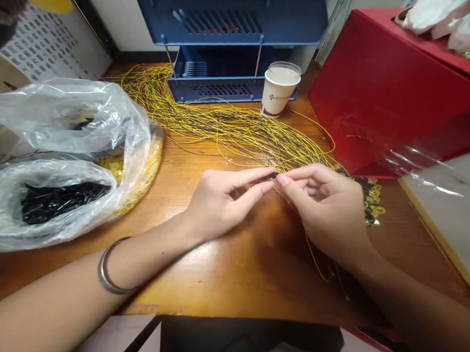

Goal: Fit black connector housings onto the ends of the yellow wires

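My left hand (pixel 220 200) and my right hand (pixel 325 205) meet at the middle of the wooden table (pixel 224 271). The left thumb and forefinger pinch a small black part (pixel 271 175) at the end of a thin yellow wire. My right hand's fingers pinch the same yellow wire (pixel 317 256), which runs under the hand and loops toward the table's front edge. A big bundle of yellow wires (pixel 232 126) lies just behind both hands. A metal bangle (pixel 108 272) sits on my left wrist.
Clear plastic bags at the left hold small black parts (pixel 58 198) and yellow rings (pixel 140 173). A paper cup (pixel 280 88) and a blue rack (pixel 232 45) stand at the back. A red box (pixel 388 89) is at the right, with finished pieces (pixel 372 200) beside it.
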`<state>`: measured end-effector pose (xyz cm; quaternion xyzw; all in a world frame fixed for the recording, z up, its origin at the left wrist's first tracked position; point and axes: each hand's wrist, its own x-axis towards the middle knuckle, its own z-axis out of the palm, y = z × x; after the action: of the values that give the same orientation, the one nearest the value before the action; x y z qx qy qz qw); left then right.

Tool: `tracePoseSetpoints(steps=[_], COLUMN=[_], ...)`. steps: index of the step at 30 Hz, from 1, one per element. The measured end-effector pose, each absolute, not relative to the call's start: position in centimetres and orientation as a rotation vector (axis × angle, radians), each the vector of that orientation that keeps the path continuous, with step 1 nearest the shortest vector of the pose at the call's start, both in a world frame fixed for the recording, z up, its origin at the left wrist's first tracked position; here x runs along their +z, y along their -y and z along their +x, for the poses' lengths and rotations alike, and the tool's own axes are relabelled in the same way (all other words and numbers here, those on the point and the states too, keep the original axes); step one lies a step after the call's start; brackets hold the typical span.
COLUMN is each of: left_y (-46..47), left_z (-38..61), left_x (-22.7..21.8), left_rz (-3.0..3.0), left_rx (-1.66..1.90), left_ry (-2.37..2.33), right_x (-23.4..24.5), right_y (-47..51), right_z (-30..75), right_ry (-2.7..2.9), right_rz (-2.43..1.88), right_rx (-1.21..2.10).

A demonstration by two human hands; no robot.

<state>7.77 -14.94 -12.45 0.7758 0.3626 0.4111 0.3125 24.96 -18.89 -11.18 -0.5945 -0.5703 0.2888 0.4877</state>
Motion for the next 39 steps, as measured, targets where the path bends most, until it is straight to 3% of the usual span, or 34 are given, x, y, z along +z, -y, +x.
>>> tracePoseSetpoints(steps=[16, 25, 33, 39], left_y=[14.70, 14.77, 14.52, 14.79], left_z=[7.53, 7.63, 7.47, 7.62], left_x=[-12.75, -12.78, -12.76, -12.64], left_rz=[2.191, 1.976, 2.178, 2.013], left_rx=[1.252, 1.073, 1.173, 1.131], left_ry=[-0.762, -0.944, -0.830, -1.001], right_x=[-11.13, -10.91, -11.08, -11.21], right_y=[18.83, 18.85, 18.97, 19.03], right_z=[24.96, 24.91, 25.10, 25.05], right_ry=[1.407, 1.376, 1.407, 1.434], right_rz=[-1.462, -1.460, -1.451, -1.428], right_rx=[0.711, 0.726, 0.848, 0.878])
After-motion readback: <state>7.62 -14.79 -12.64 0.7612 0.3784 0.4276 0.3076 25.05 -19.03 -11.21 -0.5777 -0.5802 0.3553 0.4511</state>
